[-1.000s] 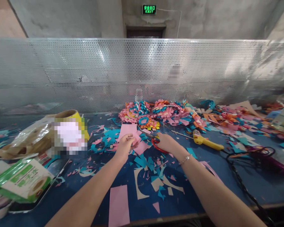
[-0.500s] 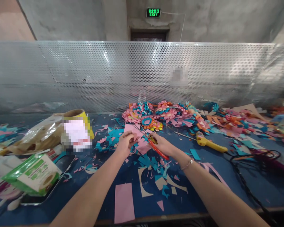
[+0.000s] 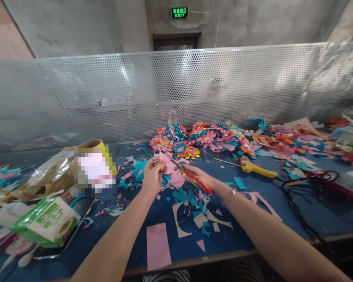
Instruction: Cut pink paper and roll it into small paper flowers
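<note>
My left hand (image 3: pixel 153 170) is closed on a small piece of pink paper (image 3: pixel 164 157), pinched between thumb and fingers. In my right hand (image 3: pixel 198 175) is a pair of scissors (image 3: pixel 198 181) with red handles. Their blades point up and left, right beside the pink paper; whether they are cutting into it I cannot tell. Beneath my hands lie blue and pink paper scraps (image 3: pixel 181 196). Nearer the table's front edge a pink paper rectangle (image 3: pixel 159 246) lies flat, with curved cream offcuts (image 3: pixel 181 227) to its right.
Colourful paper flowers (image 3: pixel 204 137) are heaped at the back, before a perforated metal screen (image 3: pixel 135 90). A yellow glue gun (image 3: pixel 259 170) with a black cord (image 3: pixel 297 215) lies right. At left are a roll of yellow tape (image 3: pixel 95 144) and a green packet (image 3: pixel 48 221) on a tablet-like device (image 3: pixel 86 205).
The scissors have turned slightly in my right hand, and the pink paper in my left hand sits at a different angle. The whole view has shifted and tilted slightly.
</note>
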{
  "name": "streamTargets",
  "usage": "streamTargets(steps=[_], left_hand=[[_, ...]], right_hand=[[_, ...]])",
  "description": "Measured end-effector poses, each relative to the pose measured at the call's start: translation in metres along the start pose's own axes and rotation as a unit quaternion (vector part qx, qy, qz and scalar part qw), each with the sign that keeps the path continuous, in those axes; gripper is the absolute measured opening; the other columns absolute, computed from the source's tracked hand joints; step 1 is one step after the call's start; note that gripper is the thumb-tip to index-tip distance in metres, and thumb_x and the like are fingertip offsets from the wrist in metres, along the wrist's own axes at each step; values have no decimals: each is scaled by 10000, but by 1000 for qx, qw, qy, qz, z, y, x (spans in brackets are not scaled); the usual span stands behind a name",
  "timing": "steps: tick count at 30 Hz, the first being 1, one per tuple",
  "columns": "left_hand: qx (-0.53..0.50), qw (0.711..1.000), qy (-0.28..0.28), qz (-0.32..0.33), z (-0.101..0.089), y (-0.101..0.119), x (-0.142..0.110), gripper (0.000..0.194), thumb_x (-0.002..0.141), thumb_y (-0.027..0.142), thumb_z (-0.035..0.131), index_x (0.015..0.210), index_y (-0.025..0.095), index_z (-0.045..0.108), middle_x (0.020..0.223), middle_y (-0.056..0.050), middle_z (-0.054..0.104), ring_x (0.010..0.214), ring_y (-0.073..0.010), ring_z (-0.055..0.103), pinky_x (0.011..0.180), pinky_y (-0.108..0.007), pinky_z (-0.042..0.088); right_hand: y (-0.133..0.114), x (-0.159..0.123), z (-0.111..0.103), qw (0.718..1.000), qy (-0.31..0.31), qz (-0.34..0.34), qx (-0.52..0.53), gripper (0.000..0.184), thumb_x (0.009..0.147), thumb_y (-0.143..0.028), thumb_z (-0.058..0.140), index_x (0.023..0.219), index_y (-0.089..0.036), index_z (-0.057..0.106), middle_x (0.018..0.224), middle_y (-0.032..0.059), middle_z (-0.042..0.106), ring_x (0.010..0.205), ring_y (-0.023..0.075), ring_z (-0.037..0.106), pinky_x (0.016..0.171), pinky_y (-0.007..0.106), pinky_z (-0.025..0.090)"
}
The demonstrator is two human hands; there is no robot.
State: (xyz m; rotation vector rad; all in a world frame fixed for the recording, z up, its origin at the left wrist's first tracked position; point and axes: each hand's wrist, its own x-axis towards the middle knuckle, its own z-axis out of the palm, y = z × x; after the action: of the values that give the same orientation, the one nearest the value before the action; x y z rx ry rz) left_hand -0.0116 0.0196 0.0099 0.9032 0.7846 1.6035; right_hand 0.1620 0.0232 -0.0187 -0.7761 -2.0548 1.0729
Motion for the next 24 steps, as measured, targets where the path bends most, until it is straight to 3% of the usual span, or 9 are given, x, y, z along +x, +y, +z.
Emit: streamTargets(steps=[8, 24], left_hand=[[42, 998, 6, 38, 1, 1, -4, 243, 503, 213, 716, 701, 157, 587, 532, 42, 569, 452, -66, 530, 481, -186, 427], [41, 998, 0, 54, 5, -1, -7, 181, 522, 181, 696, 592, 160, 531, 484, 72, 454, 430, -41, 452, 439, -167, 370]], right_hand=[[-8, 0, 4, 999, -14, -12, 28, 448, 777, -543, 426, 1019, -167, 462, 765, -8, 402, 667, 93, 377, 607, 229, 370], [-3, -1, 8, 998, 10, -29, 51, 389, 782, -530, 438, 959, -184, 464, 760, -5, 401, 657, 92, 372, 569, 220, 365]])
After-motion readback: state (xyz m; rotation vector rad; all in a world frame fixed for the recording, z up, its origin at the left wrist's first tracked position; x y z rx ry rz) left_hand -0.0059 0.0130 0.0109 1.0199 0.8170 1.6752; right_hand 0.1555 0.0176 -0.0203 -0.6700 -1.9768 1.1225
